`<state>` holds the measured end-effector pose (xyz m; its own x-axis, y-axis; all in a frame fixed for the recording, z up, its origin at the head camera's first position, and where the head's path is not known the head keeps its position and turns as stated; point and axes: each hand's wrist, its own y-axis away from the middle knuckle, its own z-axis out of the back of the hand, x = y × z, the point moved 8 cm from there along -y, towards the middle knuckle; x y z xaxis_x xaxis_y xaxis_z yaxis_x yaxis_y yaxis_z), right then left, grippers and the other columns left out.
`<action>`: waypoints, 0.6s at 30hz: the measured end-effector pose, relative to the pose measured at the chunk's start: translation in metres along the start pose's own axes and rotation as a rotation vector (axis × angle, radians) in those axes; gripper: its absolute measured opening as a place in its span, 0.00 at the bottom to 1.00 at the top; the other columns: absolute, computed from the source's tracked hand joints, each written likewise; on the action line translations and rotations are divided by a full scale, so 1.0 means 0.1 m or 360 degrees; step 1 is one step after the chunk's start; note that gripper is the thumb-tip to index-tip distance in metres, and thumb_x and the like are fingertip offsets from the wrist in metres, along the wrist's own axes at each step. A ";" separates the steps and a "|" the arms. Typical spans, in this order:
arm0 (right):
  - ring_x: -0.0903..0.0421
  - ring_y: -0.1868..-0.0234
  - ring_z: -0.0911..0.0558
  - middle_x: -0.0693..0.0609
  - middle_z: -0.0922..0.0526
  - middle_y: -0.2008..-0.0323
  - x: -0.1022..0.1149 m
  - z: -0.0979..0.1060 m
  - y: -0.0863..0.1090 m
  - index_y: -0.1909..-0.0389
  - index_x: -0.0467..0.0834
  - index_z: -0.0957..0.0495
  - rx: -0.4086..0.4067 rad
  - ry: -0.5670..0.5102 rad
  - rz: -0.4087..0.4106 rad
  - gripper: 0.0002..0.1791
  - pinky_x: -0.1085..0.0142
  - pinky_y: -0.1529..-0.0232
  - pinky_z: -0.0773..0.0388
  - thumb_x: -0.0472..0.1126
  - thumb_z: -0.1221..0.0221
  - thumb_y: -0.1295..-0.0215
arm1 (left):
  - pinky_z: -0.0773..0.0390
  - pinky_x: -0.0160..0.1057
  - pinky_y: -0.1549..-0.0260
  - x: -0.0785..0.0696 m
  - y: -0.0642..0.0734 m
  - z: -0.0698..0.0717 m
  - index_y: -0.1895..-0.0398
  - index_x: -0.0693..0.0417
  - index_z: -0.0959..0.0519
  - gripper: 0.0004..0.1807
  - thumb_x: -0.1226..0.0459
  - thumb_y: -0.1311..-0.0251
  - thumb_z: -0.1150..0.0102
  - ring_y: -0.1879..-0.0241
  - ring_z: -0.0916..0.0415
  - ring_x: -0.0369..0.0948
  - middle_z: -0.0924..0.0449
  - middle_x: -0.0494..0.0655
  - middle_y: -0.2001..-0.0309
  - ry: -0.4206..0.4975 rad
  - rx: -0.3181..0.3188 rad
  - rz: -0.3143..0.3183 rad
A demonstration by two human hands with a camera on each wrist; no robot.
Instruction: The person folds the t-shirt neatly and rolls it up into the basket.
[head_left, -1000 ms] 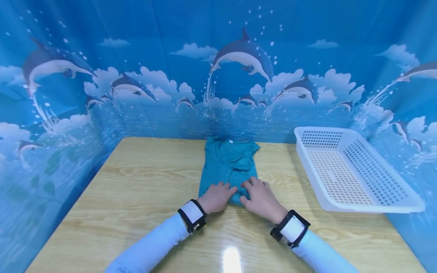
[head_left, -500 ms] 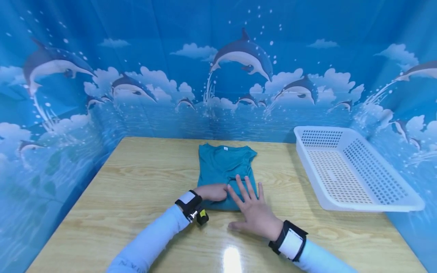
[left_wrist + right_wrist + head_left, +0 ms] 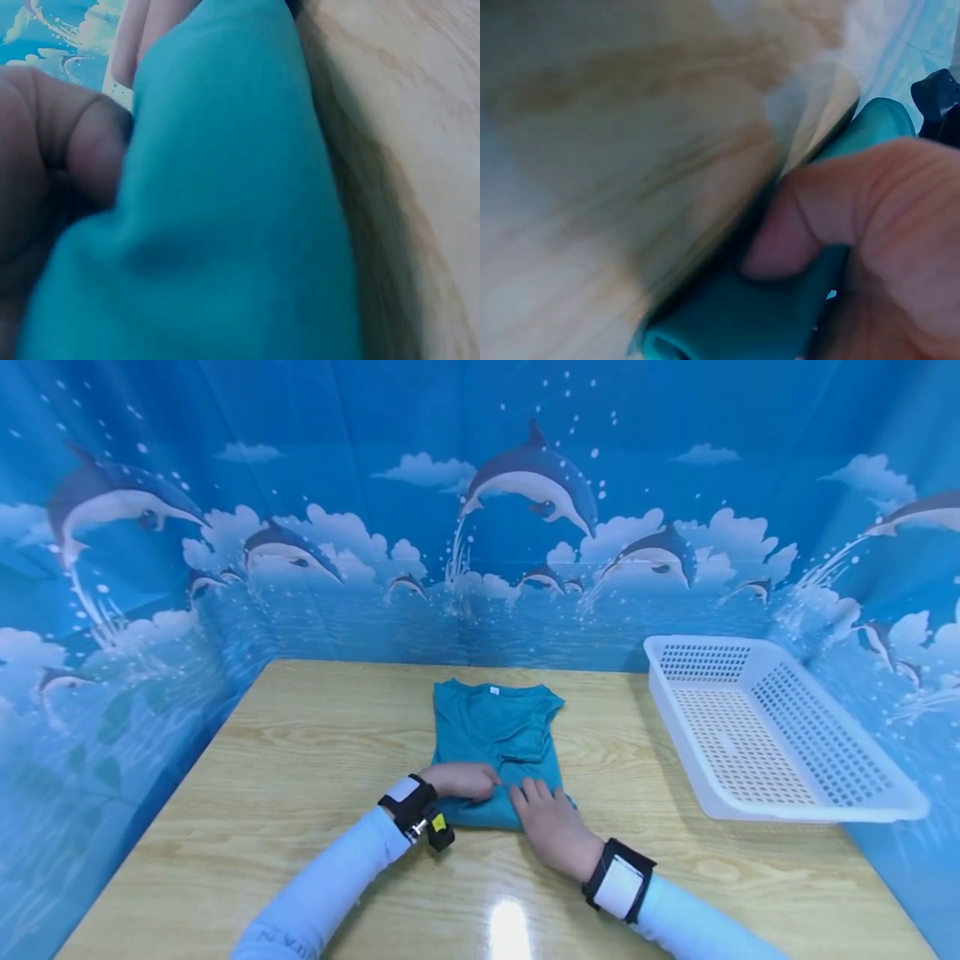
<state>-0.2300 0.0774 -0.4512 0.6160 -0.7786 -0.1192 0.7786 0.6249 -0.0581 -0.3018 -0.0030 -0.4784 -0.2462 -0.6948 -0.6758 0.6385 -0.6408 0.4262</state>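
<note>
Around the work we see a blue cloth backdrop printed with dolphins (image 3: pixel 360 627) behind the pale wood-grain tabletop (image 3: pixel 322 760), and a white perforated plastic basket (image 3: pixel 810 815) well to the right, hiding the tabletop's far right corner. Our own hands cover part of the near end of the folded teal fabric shirt (image 3: pixel 483 727), which lies mid-tabletop. We count one shirt, one basket, two hands and two black wrist straps (image 3: pixel 621 881). Our left hand (image 3: pixel 463 781) has its grip curled onto the cloth; our right hand (image 3: pixel 553 827) pinches the near fold, thumb bent against it. The shirt's neck, with its small white label (image 3: pixel 494 691), points away from us, its long axis running near to far.
</note>
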 end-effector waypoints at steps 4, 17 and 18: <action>0.56 0.69 0.34 0.49 0.35 0.67 0.03 0.05 -0.02 0.60 0.40 0.30 -0.0103 0.0085 0.0013 0.08 0.69 0.77 0.39 0.31 0.46 0.40 | 0.29 0.42 0.46 0.08 0.10 0.02 0.43 0.60 0.25 0.30 0.71 0.55 0.53 0.54 0.31 0.40 0.24 0.50 0.44 0.0072 -0.0032 0.0049; 0.56 0.68 0.31 0.50 0.33 0.68 0.01 0.02 -0.10 0.65 0.41 0.30 -0.0006 -0.0098 -0.0025 0.08 0.68 0.76 0.38 0.28 0.45 0.42 | 0.37 0.33 0.79 0.47 0.65 0.46 0.81 0.52 0.29 0.14 0.69 0.38 0.56 0.81 0.40 0.37 0.36 0.42 0.80 -0.0203 -0.0359 0.0169; 0.55 0.67 0.31 0.50 0.33 0.68 0.00 0.01 -0.10 0.64 0.41 0.30 0.0011 -0.0120 -0.0032 0.08 0.68 0.76 0.37 0.28 0.45 0.42 | 0.36 0.34 0.81 0.50 0.72 0.51 0.79 0.52 0.27 0.13 0.68 0.37 0.55 0.81 0.38 0.38 0.34 0.42 0.80 -0.0274 -0.0444 0.0229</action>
<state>-0.2376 0.0713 -0.4496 0.6075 -0.7932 -0.0433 0.7914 0.6090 -0.0526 -0.3053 -0.1007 -0.4501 -0.2435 -0.8315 -0.4993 0.8441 -0.4352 0.3131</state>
